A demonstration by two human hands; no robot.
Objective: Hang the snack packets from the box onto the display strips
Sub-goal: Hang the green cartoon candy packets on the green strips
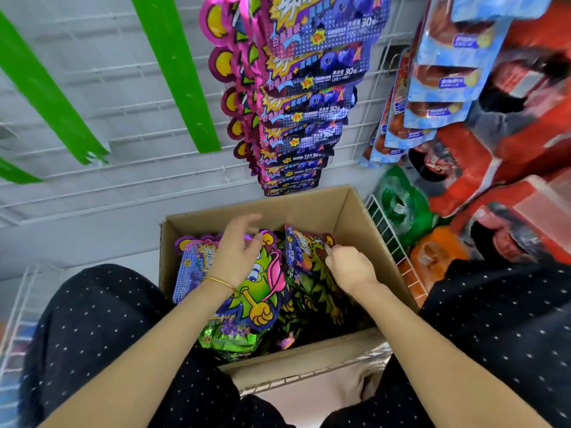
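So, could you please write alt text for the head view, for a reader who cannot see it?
A person's right hand pinches a purple packet in an open cardboard box, while the left hand is open over a green packet. Above, a column of packets hangs beside bare green strips.

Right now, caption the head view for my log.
Left hand spread over packets in the box; right hand pinches one purple packet.

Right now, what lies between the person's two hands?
The head view shows it, inside the cardboard box: a green cartoon-face packet beside the left hand, and a purple packet standing on edge, pinched by the right hand.
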